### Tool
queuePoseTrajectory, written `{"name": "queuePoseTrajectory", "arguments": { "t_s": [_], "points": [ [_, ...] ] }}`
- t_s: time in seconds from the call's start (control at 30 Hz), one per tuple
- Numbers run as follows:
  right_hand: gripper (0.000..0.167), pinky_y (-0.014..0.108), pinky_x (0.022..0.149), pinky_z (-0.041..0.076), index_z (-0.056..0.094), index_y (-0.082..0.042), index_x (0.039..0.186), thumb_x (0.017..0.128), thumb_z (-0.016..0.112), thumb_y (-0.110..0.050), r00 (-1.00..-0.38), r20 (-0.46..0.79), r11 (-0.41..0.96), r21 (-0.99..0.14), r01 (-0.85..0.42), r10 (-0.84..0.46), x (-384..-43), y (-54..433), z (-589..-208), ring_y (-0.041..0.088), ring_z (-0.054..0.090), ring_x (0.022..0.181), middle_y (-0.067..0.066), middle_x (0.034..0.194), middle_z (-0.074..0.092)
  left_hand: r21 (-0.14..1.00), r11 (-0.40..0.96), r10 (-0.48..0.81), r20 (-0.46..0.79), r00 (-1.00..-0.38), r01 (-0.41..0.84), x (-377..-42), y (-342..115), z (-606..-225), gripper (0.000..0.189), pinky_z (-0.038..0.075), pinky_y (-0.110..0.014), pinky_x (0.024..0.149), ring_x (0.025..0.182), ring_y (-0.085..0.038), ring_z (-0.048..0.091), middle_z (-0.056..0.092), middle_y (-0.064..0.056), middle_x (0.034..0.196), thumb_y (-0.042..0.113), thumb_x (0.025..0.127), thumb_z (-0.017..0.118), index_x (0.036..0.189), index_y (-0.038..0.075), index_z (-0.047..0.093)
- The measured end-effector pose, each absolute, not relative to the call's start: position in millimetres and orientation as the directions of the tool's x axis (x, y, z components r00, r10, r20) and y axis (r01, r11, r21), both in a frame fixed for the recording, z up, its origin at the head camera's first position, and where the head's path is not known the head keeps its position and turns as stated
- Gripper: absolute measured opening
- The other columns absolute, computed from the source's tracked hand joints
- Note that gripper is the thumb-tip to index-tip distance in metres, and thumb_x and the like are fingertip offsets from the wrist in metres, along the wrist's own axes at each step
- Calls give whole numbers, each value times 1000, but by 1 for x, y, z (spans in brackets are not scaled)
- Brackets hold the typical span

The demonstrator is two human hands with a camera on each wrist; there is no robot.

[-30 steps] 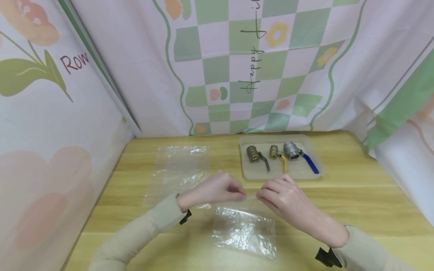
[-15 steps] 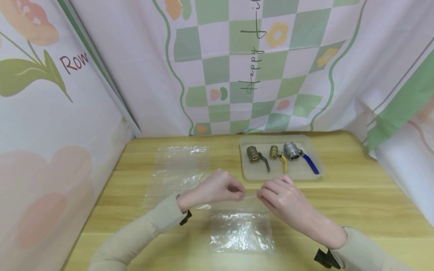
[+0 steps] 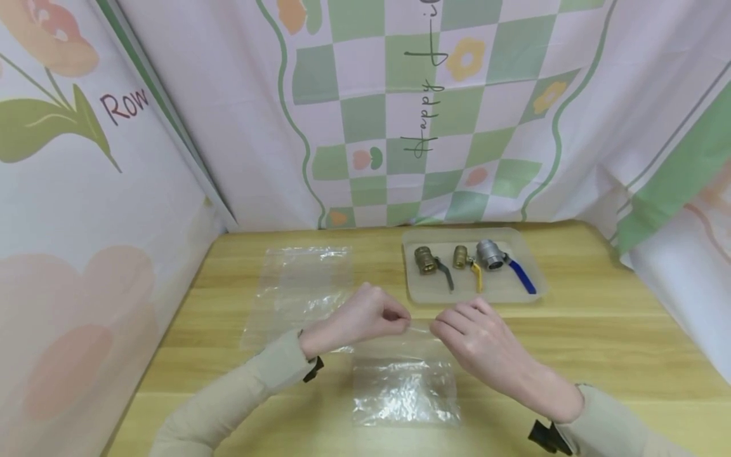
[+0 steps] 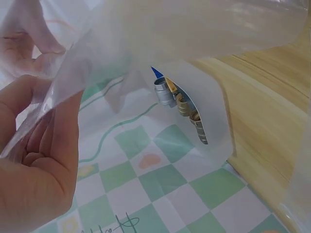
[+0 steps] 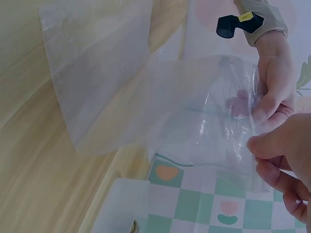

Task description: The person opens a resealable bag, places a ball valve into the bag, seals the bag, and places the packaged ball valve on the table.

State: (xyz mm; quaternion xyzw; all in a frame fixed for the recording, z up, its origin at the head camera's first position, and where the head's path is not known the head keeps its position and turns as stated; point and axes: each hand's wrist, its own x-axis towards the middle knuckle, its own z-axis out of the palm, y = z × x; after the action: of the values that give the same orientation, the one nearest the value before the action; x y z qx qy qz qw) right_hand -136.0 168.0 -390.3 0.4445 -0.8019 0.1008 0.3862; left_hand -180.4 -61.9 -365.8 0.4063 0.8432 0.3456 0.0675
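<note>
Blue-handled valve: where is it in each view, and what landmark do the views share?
Head: the blue-handled valve lies right of centre, in the pale tray.
Left wrist: the valve is slightly above centre.
Right wrist: not visible; part of the tray shows at the bottom, left of centre.
Shared landmark: the tray.

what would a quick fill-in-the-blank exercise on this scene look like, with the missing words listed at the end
1. The left grip and the right grip both pinch a clear bag; in the head view, the one nearer the tray is the ____ one.
2. The tray holds ____ valves.
3. The silver valve has a ____ handle.
4. In the head view, the flat bag lies to the ____ of the tray.

Missing words: right; three; blue; left.
</note>
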Motion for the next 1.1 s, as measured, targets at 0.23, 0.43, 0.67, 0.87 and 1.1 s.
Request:
{"name": "queuePoseTrajectory", "arguments": {
  "t_s": [0.23,0.43,0.67,0.87,1.1],
  "points": [
    [37,31,71,48,71,-10,83,105,43,-21,-356,724,610,112,-784,-591,-136,167,-393,17,65,74,0,79,69,691,451,728,81,-680,565,-180,-61,-366,8,56,-8,70,75,-5,71,78,-7,90,9,87,73,94,7,76],
    [33,30,70,46,71,-12,82,102,47,-21,-359,708,599,112,-793,-608,-136,168,-396,15,65,75,-2,80,70,683,456,763,32,-646,571,-182,-59,-367,11,56,-8,69,71,5,66,79,-4,90,16,90,73,98,9,77],
    [34,29,68,46,72,-12,81,102,46,-19,-308,736,576,134,-806,-603,-136,164,-396,15,65,74,-2,79,71,755,391,798,7,-603,526,-188,-58,-370,12,59,-14,65,71,-13,73,78,-8,85,13,92,70,96,5,77],
    [34,30,69,45,71,-14,80,103,45,-20,-285,763,578,139,-804,-579,-136,160,-398,14,63,73,-4,78,69,764,377,816,-7,-578,523,-191,-56,-368,11,60,-15,65,67,-5,71,78,-8,85,11,91,70,95,4,77],
    [37,31,70,46,70,-13,77,102,43,-15,-265,756,564,163,-809,-599,-134,160,-400,14,63,71,-3,75,69,764,391,802,-10,-597,513,-188,-55,-369,10,60,-14,68,68,5,67,79,-7,87,12,89,73,94,6,78]
  ]
}}
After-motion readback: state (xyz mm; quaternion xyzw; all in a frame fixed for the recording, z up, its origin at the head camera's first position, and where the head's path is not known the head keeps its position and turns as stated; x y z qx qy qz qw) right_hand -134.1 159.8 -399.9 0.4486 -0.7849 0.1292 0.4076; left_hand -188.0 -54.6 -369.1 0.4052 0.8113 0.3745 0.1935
